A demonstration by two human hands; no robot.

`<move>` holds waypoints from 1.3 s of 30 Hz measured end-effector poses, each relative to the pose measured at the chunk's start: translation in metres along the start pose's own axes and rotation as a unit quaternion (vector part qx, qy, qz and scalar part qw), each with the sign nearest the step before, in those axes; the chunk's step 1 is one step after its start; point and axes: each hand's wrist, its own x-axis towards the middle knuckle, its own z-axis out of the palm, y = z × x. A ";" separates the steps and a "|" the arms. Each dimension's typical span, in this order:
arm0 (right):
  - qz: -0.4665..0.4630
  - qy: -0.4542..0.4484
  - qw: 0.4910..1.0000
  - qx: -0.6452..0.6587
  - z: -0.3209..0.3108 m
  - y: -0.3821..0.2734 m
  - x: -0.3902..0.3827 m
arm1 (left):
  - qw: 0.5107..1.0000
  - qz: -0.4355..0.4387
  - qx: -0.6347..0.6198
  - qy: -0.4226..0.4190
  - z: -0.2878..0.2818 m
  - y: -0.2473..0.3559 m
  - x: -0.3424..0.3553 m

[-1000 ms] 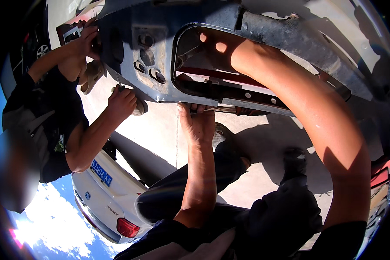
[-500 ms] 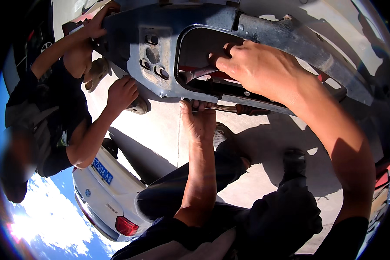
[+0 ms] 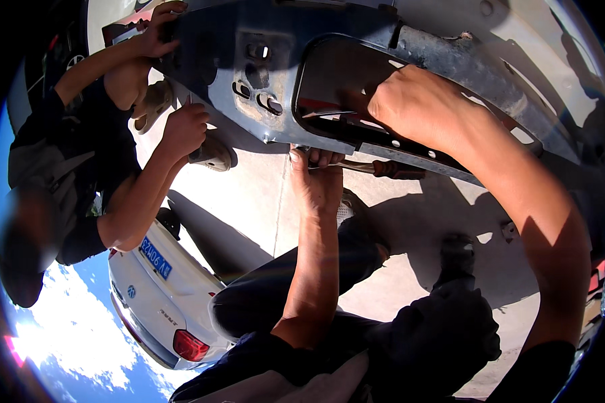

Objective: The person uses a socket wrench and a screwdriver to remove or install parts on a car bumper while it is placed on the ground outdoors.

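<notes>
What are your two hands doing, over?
Left hand at the lower edge of the dark blue-grey metal panel. Right hand at its rounded opening, grip unclear. Co-worker's upper hand at panel's left end.

- A pale ground point(image 3: 252, 188) is crossed by a thin seam point(image 3: 278, 195) and dark shadows point(image 3: 205, 235).
- A white car point(image 3: 151, 305) is seen at the ground's lower-left edge, fitted with a red tail lamp point(image 3: 190, 345) and a blue number plate point(image 3: 156, 257).
- Blue sky point(image 3: 99, 285), partly filled by white clouds point(image 3: 81, 336), is lit by a glaring sun point(image 3: 30, 339).
</notes>
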 end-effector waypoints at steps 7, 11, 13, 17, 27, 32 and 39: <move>0.021 0.118 0.988 0.094 0.023 0.003 0.001 | 1.000 -0.013 -0.012 -0.010 0.001 -0.004 0.003; -0.002 0.100 0.994 0.053 0.000 -0.011 -0.012 | 1.000 0.007 -0.009 0.016 0.000 -0.002 0.001; 0.021 0.041 0.998 0.043 -0.006 -0.014 -0.009 | 1.000 0.005 -0.007 0.021 -0.001 -0.002 -0.001; 0.067 -0.008 0.994 0.086 0.028 -0.001 0.019 | 1.000 0.009 -0.007 0.016 -0.002 0.001 -0.001; 0.005 0.184 0.980 0.072 0.067 0.008 0.041 | 1.000 0.004 0.004 0.010 0.001 -0.006 0.001; 0.037 -0.049 0.990 0.130 -0.019 -0.006 -0.003 | 0.999 0.011 0.013 0.028 -0.001 0.001 -0.001; 0.038 0.054 0.993 0.096 0.007 -0.005 -0.011 | 0.999 0.003 0.013 0.029 0.005 -0.002 -0.001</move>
